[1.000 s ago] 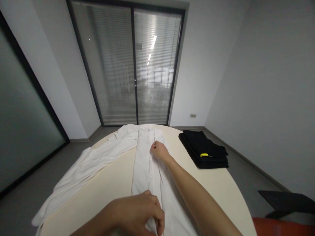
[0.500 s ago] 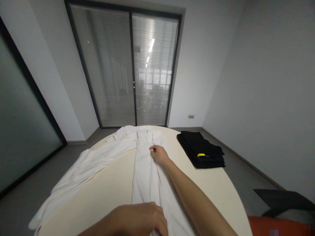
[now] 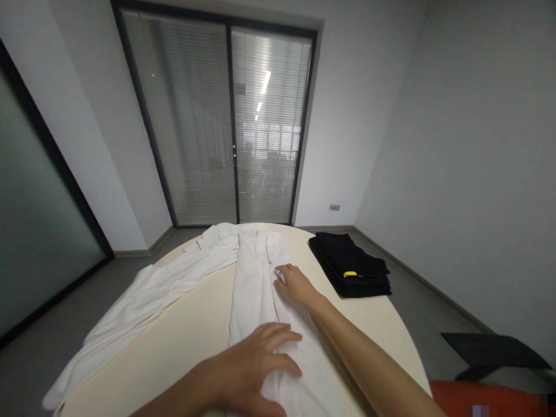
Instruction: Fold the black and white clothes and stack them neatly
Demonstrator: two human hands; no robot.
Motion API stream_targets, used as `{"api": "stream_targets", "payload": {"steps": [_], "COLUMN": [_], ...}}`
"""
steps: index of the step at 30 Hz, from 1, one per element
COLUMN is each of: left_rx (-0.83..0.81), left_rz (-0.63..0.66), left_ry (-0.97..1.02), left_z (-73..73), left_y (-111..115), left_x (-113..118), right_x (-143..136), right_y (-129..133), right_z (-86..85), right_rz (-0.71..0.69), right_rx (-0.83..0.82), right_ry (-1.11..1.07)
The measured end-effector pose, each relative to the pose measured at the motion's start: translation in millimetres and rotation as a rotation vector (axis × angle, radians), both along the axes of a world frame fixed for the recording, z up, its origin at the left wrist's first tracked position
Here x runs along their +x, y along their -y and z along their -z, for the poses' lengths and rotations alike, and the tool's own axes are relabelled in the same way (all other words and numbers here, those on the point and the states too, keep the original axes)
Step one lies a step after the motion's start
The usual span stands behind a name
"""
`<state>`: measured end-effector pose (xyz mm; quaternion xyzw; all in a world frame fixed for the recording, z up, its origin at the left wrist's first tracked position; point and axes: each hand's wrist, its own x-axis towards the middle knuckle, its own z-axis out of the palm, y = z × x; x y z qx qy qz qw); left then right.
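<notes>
White trousers (image 3: 251, 289) lie lengthwise down the middle of the table, waistband at the far end. My left hand (image 3: 260, 365) is over their near part, fingers spread apart, holding nothing. Farther up, my right hand (image 3: 295, 284) rests at the right side of the trousers, just below the waist. Its fingers reach toward the cloth, loosely apart, and no fold shows gripped in them. More white garments (image 3: 147, 313) stretch along the table's left edge, rumpled, meeting the trousers near the far end.
A round cream table (image 3: 191, 324) carries everything. On its right is a stack of folded black clothes (image 3: 347, 255) with a yellow cutter-like item (image 3: 350, 274) on top. A black and red chair (image 3: 495, 350) stands at lower right; a glass partition with blinds (image 3: 191, 127) is beyond.
My left hand has moved up and forward, its fingers going from curled to spread. My right hand has shifted slightly right and down, and its fingers have loosened from a pinch.
</notes>
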<state>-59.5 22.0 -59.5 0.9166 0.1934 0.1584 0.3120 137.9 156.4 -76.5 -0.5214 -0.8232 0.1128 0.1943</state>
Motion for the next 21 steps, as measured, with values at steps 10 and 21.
{"api": "stream_targets", "payload": {"steps": [10, 21], "left_rx": [0.139, 0.286], "left_rz": [-0.105, -0.114], "left_ry": [-0.204, -0.058], "left_z": [-6.8, -0.9], "left_y": [-0.9, -6.7], "left_x": [3.5, 14.2], "right_x": [2.0, 7.9], "right_y": [27.9, 21.1], "right_z": [8.4, 19.3], "right_rz": [-0.045, -0.253], "right_rx": [0.101, 0.13], "right_ry": [0.052, -0.108]}}
